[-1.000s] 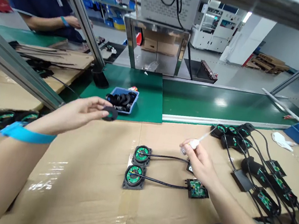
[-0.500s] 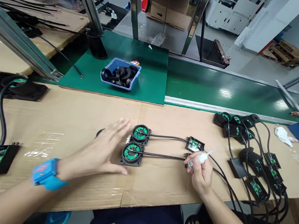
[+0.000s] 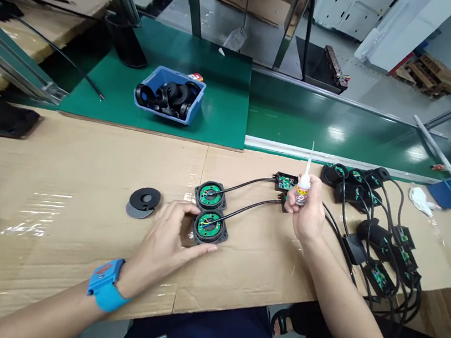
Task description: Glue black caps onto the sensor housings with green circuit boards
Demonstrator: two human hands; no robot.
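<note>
My right hand [image 3: 308,208] grips a small white glue bottle [image 3: 303,186], its thin nozzle pointing up. Just behind it are two small black boxes with green circuit boards; the farther box [image 3: 285,182] shows well, the nearer one is partly covered by my fingers. Black cables [image 3: 245,210] link them to two round black housings with green boards inside. Thumb and fingers of my left hand [image 3: 172,234] hold the nearer housing [image 3: 209,226] at its edges. The farther housing [image 3: 210,195] touches it. Left of that hand lie black and grey discs [image 3: 144,201], partly overlapping.
A blue bin [image 3: 170,97] of black round parts stands on the green board [image 3: 220,118]. Several wired housings and boxes [image 3: 383,241] crowd the right side, near a white cloth [image 3: 421,201] and a blue dustpan [image 3: 450,193]. More units [image 3: 0,118] lie at left.
My left hand has come onto the nearer housing, which has shifted right against the farther one. My right hand has raised and tipped the glue bottle upright. Both boxes sit farther back, and the cables now slant.
</note>
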